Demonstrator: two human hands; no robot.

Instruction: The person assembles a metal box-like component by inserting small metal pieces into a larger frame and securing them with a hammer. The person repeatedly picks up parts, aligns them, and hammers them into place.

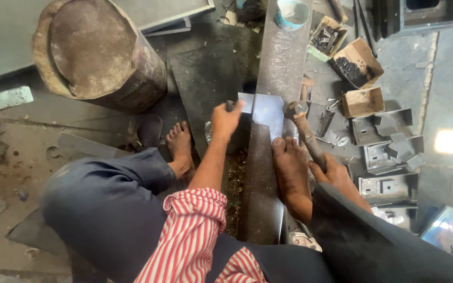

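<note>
My left hand (226,119) grips the left edge of a flat bluish metal sheet piece (266,111) that lies across a long steel rail (277,68). My right hand (336,173) is closed around the wooden handle of a hammer (304,131), whose head rests at the sheet's right edge. My right foot (291,175) stands on the rail with its toes touching the near edge of the sheet. My left foot (180,147) is on the floor to the left.
A rusty drum (98,55) stands at upper left. Cardboard boxes with small parts (356,63) and several bent metal brackets (389,157) lie to the right. A blue tape roll (292,13) sits on the rail's far end.
</note>
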